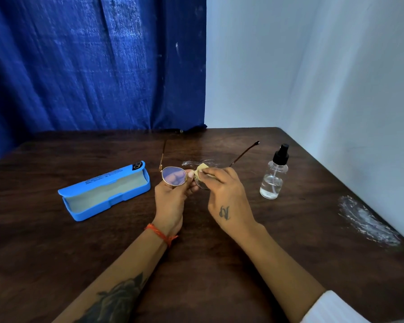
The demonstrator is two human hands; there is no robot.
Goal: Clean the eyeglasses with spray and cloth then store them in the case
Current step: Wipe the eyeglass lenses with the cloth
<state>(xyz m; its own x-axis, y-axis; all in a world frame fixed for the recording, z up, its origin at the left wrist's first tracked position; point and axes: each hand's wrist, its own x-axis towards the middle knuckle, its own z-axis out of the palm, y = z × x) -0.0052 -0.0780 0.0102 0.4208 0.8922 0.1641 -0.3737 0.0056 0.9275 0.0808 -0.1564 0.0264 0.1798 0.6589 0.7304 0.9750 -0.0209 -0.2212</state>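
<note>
Thin gold-rimmed eyeglasses (pixel 173 175) are held above the middle of the dark wooden table (pixel 103 248), temples unfolded and pointing away from me. My left hand (pixel 172 199) grips them at the bridge and under the left lens. My right hand (pixel 226 194) pinches a small pale yellow cloth (pixel 200 170) against the right lens, which it mostly hides. A clear spray bottle (pixel 274 176) with a black pump top stands upright to the right of my hands. A blue glasses case (pixel 104 191) lies open to the left, its grey lining bare.
A crumpled clear plastic wrapper (pixel 366 220) lies near the table's right edge. A shiny wet smear (pixel 196 162) marks the wood behind the glasses. A blue curtain (pixel 91 66) hangs behind the table and a white wall (pixel 313 66) closes the right side.
</note>
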